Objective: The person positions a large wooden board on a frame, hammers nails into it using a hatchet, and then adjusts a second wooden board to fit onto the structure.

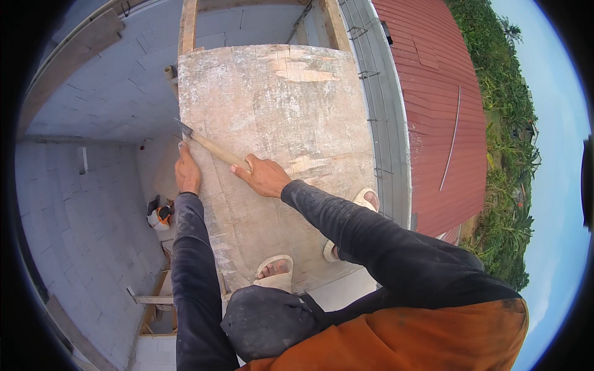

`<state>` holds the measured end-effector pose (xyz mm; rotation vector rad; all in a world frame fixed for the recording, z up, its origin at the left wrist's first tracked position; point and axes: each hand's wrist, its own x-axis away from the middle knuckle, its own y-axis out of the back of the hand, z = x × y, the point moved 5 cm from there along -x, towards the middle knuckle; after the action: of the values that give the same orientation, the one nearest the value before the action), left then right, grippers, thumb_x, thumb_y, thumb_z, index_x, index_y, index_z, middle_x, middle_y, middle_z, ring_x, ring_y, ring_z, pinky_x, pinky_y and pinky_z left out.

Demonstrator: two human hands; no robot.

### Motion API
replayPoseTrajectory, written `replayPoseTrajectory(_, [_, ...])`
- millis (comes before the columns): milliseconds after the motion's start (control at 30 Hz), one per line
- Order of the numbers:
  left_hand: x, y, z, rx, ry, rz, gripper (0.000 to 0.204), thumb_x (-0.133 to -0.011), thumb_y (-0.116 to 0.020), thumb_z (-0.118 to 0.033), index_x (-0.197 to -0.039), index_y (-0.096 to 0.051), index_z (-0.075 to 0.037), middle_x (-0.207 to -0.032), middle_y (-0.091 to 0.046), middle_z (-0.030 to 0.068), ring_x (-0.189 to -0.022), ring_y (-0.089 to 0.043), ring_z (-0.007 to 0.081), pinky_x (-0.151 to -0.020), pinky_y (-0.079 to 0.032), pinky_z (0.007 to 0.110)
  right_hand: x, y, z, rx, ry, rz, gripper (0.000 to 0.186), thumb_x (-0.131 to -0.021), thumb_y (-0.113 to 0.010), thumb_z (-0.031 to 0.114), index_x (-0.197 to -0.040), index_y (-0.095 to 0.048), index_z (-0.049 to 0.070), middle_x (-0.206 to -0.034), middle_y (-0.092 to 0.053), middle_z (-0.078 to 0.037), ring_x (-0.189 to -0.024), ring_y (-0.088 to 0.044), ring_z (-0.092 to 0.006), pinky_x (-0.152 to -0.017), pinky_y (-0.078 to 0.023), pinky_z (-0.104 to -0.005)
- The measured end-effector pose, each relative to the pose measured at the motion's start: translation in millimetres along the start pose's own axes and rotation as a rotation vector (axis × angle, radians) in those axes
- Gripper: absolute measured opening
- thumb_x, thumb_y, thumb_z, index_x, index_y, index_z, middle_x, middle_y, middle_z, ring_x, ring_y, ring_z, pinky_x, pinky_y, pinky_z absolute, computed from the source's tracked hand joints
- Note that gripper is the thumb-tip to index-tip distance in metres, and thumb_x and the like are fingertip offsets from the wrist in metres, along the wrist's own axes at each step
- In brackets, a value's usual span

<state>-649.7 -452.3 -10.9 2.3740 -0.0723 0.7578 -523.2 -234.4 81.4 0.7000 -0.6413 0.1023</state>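
Observation:
My right hand is closed round the wooden handle of a hammer, its thumb lying along the handle. The dark metal hammer head rests over the left edge of a worn plywood sheet, just above my left fingertips. At that same edge, my left hand is closed with fingers together and pointing up toward the hammer head. Whatever it pinches there is too small or hidden to make out. My feet, in pale sandals, stand on the plywood.
Left of the sheet is a deep drop beside grey block walls, with another person far below. Timber beams extend beyond the sheet. Steel reinforcement bars line its right side, by a red metal roof.

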Motion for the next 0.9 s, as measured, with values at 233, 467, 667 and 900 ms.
replayPoseTrajectory(233, [28,5,10,-0.022,-0.331,-0.104,0.076,-0.103,-0.056,-0.045,-0.155,-0.038,0.007,-0.157,-0.044,0.0287,-0.147,-0.042,0.041,-0.122,-0.031,0.045,67,136,-81,0.119,-0.105,-0.404,0.052,-0.093,-0.073,0.051,-0.106,-0.062,0.002,-0.093,-0.072,-0.019,-0.082,-0.072,-0.0366,-0.077,-0.055,-0.0487])
replayPoseTrajectory(467, [157,45,85,-0.307,-0.289,-0.122,0.104,-0.085,-0.078,-0.033,-0.162,-0.02,0.006,-0.166,-0.023,0.0314,-0.154,-0.023,0.0473,-0.126,-0.021,0.055,64,154,-151,0.548,0.152,-0.406,0.049,-0.087,-0.078,0.038,-0.117,-0.061,0.004,-0.111,-0.065,-0.02,-0.111,-0.063,-0.0379,-0.085,-0.055,-0.0498])
replayPoseTrajectory(667, [195,16,117,-0.321,-0.228,0.035,0.13,-0.072,-0.087,-0.041,-0.165,-0.007,0.003,-0.168,-0.02,0.0293,-0.152,-0.025,0.0479,-0.125,-0.022,0.055,8,149,-154,0.723,0.081,-0.075,0.043,-0.09,-0.074,0.031,-0.122,-0.064,0.004,-0.113,-0.066,-0.021,-0.107,-0.069,-0.037,-0.086,-0.059,-0.0477])
replayPoseTrajectory(900, [190,-4,120,-0.496,-0.241,-0.001,0.137,-0.072,-0.084,-0.052,-0.166,0.001,0.001,-0.168,-0.019,0.0284,-0.142,-0.037,0.0467,-0.12,-0.025,0.056,-32,138,-186,0.925,0.035,0.093,0.054,-0.089,-0.073,0.044,-0.119,-0.065,-0.001,-0.112,-0.069,-0.023,-0.106,-0.07,-0.0365,-0.088,-0.058,-0.0479])
